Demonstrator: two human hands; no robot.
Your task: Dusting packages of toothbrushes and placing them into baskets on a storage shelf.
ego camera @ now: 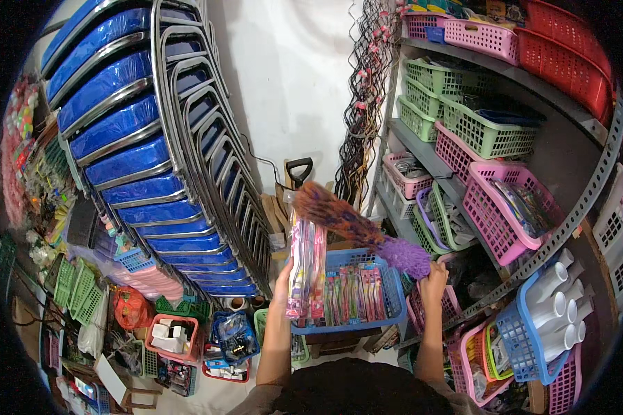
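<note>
My left hand (281,284) grips a bundle of long, thin plastic packs (305,264), which look like packaged toothbrushes and stand roughly upright. In my right hand (434,280) is the end of a fluffy duster (342,215), purple near the hand and orange-brown towards its tip. The duster slants up to the left, and its tip overlaps the top of the bundle in the picture; whether they touch I cannot tell. Below and between the hands is a blue plastic basket (396,311) with a row of similar colourful packs (353,293). The bundle hides the basket's left part.
Stacked metal-framed chairs with blue seats (130,145) rise at the left. Metal shelving (545,254) with pink and green baskets stands close on the right. A blue basket of white tubes (524,332) juts out at lower right. Baskets (174,332) crowd the floor at lower left.
</note>
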